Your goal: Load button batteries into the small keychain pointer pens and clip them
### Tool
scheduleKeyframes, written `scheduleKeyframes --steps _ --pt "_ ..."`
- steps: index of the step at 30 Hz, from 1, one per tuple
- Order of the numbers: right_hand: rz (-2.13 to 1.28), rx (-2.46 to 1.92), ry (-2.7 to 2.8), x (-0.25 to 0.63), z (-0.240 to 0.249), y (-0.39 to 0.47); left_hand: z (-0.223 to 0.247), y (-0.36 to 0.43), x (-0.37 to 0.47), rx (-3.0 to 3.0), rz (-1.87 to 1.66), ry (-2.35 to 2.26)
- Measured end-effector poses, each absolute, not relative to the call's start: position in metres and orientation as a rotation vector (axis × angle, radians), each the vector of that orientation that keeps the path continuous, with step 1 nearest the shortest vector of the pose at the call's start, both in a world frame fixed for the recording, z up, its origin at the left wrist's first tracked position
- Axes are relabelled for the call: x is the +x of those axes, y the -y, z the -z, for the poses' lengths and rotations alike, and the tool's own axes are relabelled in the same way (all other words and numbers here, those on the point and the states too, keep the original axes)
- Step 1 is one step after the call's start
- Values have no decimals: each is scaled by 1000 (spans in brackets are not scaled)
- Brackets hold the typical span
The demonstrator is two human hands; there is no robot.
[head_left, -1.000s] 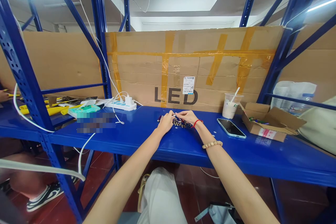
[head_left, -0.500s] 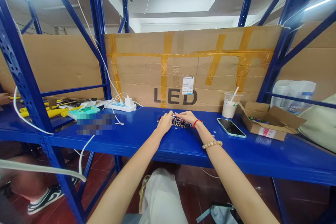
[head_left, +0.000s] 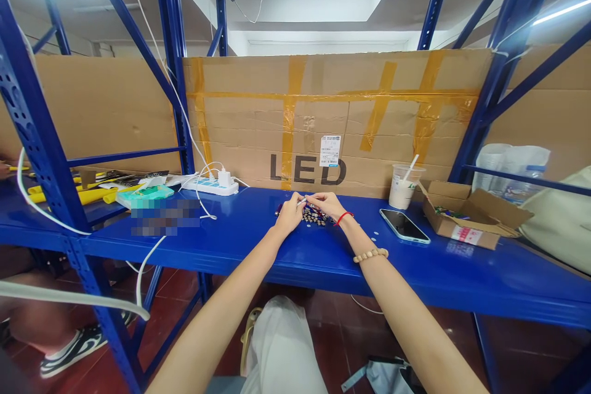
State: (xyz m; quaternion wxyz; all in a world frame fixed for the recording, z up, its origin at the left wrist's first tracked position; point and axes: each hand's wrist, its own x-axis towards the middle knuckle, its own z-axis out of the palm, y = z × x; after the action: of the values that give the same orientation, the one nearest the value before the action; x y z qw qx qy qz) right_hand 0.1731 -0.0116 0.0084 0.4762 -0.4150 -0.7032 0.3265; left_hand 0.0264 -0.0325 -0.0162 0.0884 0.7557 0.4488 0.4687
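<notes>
Both hands meet above a blue shelf top, fingertips almost touching. My left hand has its fingers pinched together around something small and pale that I cannot make out. Opposite it, my right hand, with a red string at the wrist, is also closed in a pinch at the same spot. Under and between the hands lies a pile of small dark and shiny metallic pieces, too small to name. A few more dark bits show at the left hand's far side, partly hidden by it.
To the right are a phone, a plastic cup with a straw and an open cardboard box. A white power strip with cables lies at the back left. A tall cardboard sheet stands behind, between blue posts. Someone's shoe is at lower left.
The view has shifted very slightly. My hands stay together over the pile, with the right fingers a little differently bent.
</notes>
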Motion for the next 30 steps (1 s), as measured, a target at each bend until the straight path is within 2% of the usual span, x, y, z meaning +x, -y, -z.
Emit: scheduleKeyframes --steps 8,16,30 --pt "-850 -1067 1761 174 -10 16 15 37 27 2307 -1331 -1394" --pt "-704 -1141 1822 171 -8 17 11 43 24 2413 -1109 -1575" --pt "-1023 -1161 1657 181 -13 13 16 31 25 2333 -1361 -1287"
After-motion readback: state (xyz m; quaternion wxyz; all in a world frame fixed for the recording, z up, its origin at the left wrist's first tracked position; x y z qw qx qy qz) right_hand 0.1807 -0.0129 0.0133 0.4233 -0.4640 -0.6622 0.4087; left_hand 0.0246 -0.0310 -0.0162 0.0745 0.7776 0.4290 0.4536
